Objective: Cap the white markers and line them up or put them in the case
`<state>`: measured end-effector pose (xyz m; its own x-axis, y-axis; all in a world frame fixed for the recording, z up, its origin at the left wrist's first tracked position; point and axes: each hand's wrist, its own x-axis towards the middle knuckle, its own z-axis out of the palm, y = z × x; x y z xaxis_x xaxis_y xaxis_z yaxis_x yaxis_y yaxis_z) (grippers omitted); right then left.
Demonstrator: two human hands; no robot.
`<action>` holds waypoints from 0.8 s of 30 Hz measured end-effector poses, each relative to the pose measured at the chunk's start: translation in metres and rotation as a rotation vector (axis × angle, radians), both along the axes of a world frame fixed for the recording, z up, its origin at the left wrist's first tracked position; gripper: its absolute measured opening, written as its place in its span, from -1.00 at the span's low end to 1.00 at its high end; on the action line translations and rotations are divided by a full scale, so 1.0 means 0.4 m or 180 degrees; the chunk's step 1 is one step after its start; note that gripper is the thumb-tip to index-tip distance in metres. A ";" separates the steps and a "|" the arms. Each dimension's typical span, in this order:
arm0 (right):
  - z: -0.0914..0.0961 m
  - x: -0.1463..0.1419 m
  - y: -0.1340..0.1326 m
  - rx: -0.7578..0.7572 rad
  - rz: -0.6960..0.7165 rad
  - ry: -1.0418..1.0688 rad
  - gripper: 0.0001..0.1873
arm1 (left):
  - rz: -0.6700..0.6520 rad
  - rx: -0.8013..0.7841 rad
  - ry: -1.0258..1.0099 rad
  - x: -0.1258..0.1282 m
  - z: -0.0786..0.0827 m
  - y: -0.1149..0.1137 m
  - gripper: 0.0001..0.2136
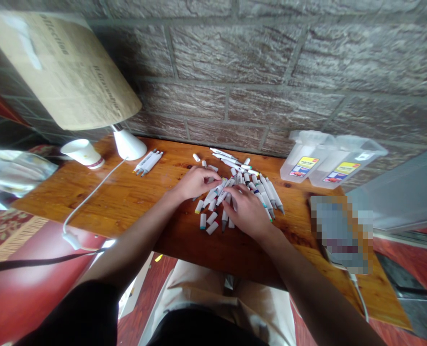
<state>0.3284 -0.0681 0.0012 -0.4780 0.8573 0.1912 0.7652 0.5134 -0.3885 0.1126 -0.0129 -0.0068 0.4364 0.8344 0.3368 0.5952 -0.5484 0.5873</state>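
1. Markers lie in a loose heap at the middle of the wooden surface, under both hands, with some just beside its near edge.
2. The left hand rests palm down on the heap's far-left side with its fingers bent over the barrels. The right hand covers the near side with curled fingers. I cannot tell whether either hand pinches a marker.
3. The round barrels would likely roll. A sweep of the right wrist could push the short pieces off the near edge.
4. A broad leftward push might scatter markers toward the lamp cable.
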 end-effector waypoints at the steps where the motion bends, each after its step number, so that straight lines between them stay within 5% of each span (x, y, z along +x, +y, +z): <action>1: 0.000 0.000 0.000 -0.0001 0.0005 0.0016 -0.60 | 0.0022 -0.0026 0.0005 -0.001 0.001 0.000 -0.81; 13: 0.005 0.002 -0.001 -0.0031 0.0060 0.0059 -0.62 | 0.0199 -0.0076 0.0323 -0.002 0.010 -0.005 -0.84; 19: 0.000 0.003 0.000 -0.0019 0.0012 0.0067 -0.63 | 0.0541 0.0032 0.0535 -0.031 0.033 -0.009 -0.75; 24: 0.002 0.002 0.000 -0.0047 -0.0006 0.0049 -0.61 | 0.0431 -0.0303 0.1119 -0.040 0.053 -0.016 -0.57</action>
